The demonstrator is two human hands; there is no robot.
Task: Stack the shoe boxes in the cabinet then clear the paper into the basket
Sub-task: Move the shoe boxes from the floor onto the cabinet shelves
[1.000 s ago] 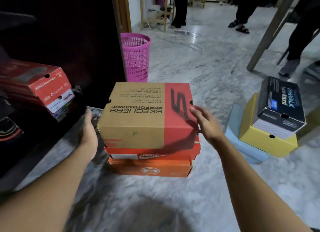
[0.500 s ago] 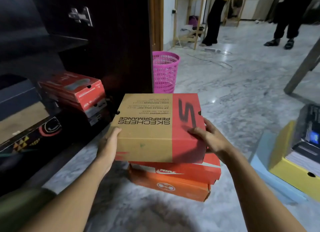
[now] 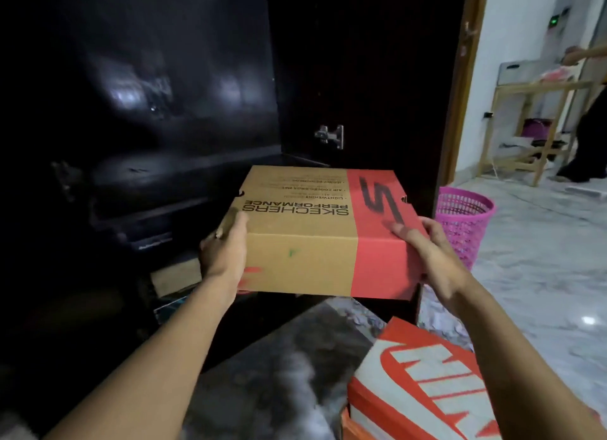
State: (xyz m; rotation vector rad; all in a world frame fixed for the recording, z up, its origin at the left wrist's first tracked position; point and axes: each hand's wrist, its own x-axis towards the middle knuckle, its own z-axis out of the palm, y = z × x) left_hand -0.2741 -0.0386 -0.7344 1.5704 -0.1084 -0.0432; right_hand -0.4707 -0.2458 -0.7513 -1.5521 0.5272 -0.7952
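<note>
The left hand (image 3: 223,252) grips the left end of the box (image 3: 305,242). Its thumb lies on top at the edge of the lid, and its fingers are hidden round the side. The right hand (image 3: 427,252) grips the right end, with its thumb on the red top and its fingers bent over the corner. The 2 hands are apart, 1 at each end, and both are clamped on the box.

The box is up in the air, nearly flat, in front of the open cabinet (image 3: 131,111). It touches nothing but the hands. It is brown with a red band on the right side. It has black words and a big black S on the lid, and the words are upside down from here.

The cabinet is black and very dark inside. A silver hinge (image 3: 330,136) shines on its door (image 3: 361,78). Low down, just left of the left wrist, there is a brown shape (image 3: 175,275), but it is too dark to tell what it is.

Near the bottom right, a white and orange box (image 3: 410,374) sits on top of an orange box (image 3: 348,426). A pink basket (image 3: 463,219) stands on the grey floor (image 3: 542,291), just beside the door and behind the right hand. Far back on the right there is a wooden rack (image 3: 538,111), and a person (image 3: 588,137) in dark clothes stands by it.
</note>
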